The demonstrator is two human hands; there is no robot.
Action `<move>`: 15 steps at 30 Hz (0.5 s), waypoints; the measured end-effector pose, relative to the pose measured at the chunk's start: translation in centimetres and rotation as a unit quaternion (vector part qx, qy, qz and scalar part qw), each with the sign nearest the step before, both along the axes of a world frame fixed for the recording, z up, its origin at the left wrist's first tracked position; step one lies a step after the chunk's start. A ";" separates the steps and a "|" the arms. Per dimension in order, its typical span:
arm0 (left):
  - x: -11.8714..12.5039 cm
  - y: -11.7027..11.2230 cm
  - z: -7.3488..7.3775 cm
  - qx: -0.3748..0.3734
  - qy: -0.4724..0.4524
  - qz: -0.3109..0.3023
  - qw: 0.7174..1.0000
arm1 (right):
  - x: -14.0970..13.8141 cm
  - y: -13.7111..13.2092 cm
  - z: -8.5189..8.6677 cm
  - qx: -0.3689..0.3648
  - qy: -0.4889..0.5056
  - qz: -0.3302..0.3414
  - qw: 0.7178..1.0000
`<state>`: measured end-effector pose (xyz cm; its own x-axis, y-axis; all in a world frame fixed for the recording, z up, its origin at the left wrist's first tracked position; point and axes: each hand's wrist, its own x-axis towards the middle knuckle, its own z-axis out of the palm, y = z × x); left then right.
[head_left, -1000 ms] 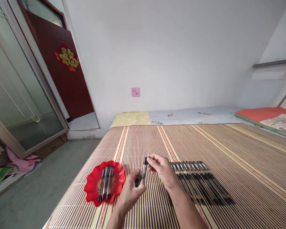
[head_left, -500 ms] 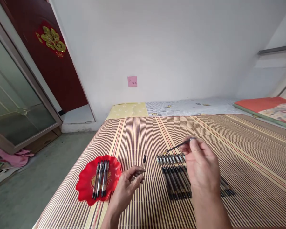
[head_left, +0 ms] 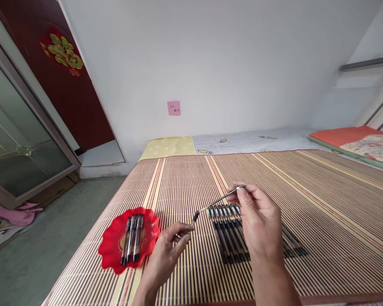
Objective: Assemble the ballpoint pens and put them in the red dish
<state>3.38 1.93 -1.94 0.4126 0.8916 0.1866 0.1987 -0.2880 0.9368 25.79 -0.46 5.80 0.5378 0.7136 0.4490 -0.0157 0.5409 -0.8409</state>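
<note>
My left hand (head_left: 170, 250) is closed on a clear pen barrel (head_left: 193, 222) whose black end points up and to the right. Between the fingertips of my right hand (head_left: 258, 216) is a thin dark pen refill (head_left: 219, 199), slanting down to the left. Its lower tip meets the black end of the barrel or lies very close to it; I cannot tell whether it is inside. Below my right hand, a row of capped black pens (head_left: 231, 238) lies side by side, partly hidden by the hand and forearm. Left of my left hand, a red scalloped plate (head_left: 110, 242) holds several more pens (head_left: 132, 240).
Everything lies on a striped bamboo mat (head_left: 185, 182) over a bed. Patterned bedding (head_left: 242, 142) runs along the wall, with folded orange and floral cloth (head_left: 354, 138) at the right. A pink note (head_left: 174, 108) is stuck on the wall. A glass-panelled door (head_left: 22, 127) stands at the left.
My right hand has moved left and slightly down, bringing the refill's tip to the black end of the barrel. My left hand keeps its hold. The view has shifted slightly.
</note>
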 end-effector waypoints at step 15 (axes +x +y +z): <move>0.4 -0.3 1.0 0.028 0.046 0.006 0.999 | 0.0 -0.7 0.9 -0.012 -0.068 -0.033 0.997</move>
